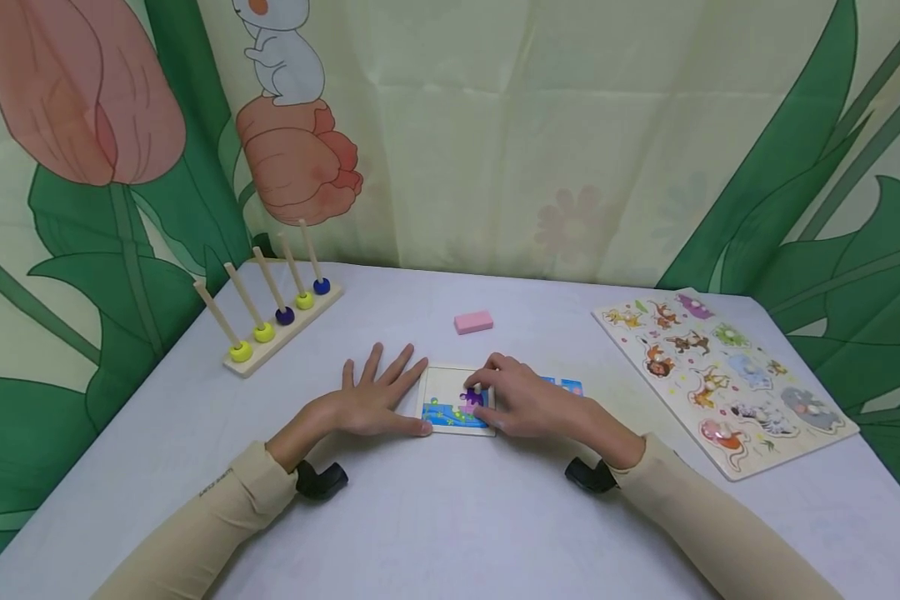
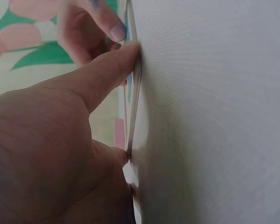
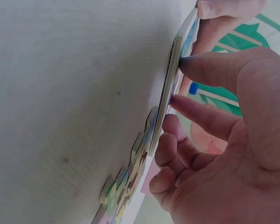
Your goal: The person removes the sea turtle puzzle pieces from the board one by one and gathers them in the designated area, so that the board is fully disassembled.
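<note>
In the head view, a small framed puzzle board lies flat on the table, with blue sea-picture pieces along its bottom. My left hand rests on the table with fingers spread; its thumb and forefinger touch the board's left side. My right hand is over the board's right side, thumb and forefinger on either side of a purple puzzle piece. In the right wrist view, the other fingers of the right hand are curled and hold nothing. Loose puzzle pieces lie partly hidden behind the right hand.
A pink block sits beyond the board. To the left stands a wooden peg rack with yellow and dark blue beads. A large animal peg puzzle lies at the right. A printed curtain hangs behind the table.
</note>
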Tool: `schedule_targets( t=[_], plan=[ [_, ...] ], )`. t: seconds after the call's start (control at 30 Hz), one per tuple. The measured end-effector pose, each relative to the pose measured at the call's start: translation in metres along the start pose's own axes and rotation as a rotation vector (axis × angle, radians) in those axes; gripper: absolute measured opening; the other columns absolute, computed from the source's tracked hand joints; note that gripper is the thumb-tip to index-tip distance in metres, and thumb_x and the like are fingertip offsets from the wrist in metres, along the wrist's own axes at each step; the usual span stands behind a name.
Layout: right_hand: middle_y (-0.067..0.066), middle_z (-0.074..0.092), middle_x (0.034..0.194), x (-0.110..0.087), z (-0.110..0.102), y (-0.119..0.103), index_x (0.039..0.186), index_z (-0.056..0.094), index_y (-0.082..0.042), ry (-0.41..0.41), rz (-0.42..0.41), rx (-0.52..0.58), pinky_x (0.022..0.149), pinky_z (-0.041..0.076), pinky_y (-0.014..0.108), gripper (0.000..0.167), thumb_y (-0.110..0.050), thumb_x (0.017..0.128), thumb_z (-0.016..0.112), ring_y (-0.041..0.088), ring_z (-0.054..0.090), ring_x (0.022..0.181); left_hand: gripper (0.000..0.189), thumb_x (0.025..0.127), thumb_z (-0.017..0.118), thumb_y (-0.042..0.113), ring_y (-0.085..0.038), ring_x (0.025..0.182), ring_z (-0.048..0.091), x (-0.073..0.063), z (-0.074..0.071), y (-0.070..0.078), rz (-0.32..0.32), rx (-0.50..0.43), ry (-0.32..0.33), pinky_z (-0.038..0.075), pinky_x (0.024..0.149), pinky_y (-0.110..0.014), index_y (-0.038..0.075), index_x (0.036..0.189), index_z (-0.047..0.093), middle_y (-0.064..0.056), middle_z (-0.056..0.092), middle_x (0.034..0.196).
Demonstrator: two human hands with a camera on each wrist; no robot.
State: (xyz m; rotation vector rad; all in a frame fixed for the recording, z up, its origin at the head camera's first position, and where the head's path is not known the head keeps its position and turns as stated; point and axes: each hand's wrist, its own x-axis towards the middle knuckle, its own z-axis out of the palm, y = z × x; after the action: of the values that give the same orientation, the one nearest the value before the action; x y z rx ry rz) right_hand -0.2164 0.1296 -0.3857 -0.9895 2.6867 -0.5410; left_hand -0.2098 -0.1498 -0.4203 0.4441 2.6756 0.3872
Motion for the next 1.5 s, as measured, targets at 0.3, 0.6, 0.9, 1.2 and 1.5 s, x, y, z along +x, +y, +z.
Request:
schedule_targets(
  t=[0.3,0.6,0.9,1.2,1.5],
  plan=[
    [0.004,0.061,0.123,0.002,0.001,0.001,0.136,0.069,-0.019,-0.026,0.015,0.067,0.100,0.053,0.039,0.039,-0.029,0.099,0.075,0.017,0.057,0.109,0.109,0.088,0.059,0.082,-0.045,0.162,-0.029,-0.005,-0.004,0.003,0.001,-0.015,-0.011,-0.016,0.120,-0.080,0.036,0.171,0.003,0.005,-0.019,0.179],
    [0.002,0.061,0.118,0.001,-0.002,0.004,0.131,0.070,-0.022,0.012,-0.015,0.065,0.094,0.051,0.035,0.035,-0.026,0.097,0.076,0.016,0.056,0.105,0.110,0.087,0.060,0.081,-0.044,0.163,-0.027,-0.006,-0.006,0.006,0.002,-0.005,-0.004,-0.015,0.121,-0.080,0.036,0.171,0.005,0.003,-0.016,0.180],
    [0.001,0.061,0.114,0.000,-0.004,0.007,0.132,0.072,-0.021,0.014,-0.022,0.060,0.086,0.050,0.030,0.036,-0.021,0.097,0.075,0.014,0.054,0.099,0.110,0.088,0.061,0.080,-0.047,0.163,-0.023,-0.013,-0.012,0.013,0.015,-0.032,-0.005,-0.015,0.120,-0.081,0.031,0.172,0.010,-0.002,-0.011,0.181],
    [0.003,0.061,0.113,0.001,-0.004,0.009,0.131,0.073,-0.019,-0.023,-0.032,0.081,0.080,0.049,0.027,0.034,-0.019,0.097,0.075,0.014,0.054,0.094,0.109,0.089,0.061,0.078,-0.045,0.163,-0.026,-0.011,-0.005,0.010,0.003,-0.033,-0.013,-0.015,0.120,-0.080,0.033,0.172,0.007,0.001,-0.015,0.180],
    [0.002,0.063,0.111,-0.002,-0.006,0.013,0.131,0.072,-0.018,0.009,-0.049,0.076,0.081,0.050,0.027,0.032,-0.017,0.098,0.075,0.014,0.056,0.092,0.111,0.086,0.060,0.082,-0.044,0.163,-0.027,-0.009,-0.004,0.007,0.018,-0.038,0.009,-0.018,0.120,-0.080,0.035,0.171,0.007,0.003,-0.014,0.181]
  ],
)
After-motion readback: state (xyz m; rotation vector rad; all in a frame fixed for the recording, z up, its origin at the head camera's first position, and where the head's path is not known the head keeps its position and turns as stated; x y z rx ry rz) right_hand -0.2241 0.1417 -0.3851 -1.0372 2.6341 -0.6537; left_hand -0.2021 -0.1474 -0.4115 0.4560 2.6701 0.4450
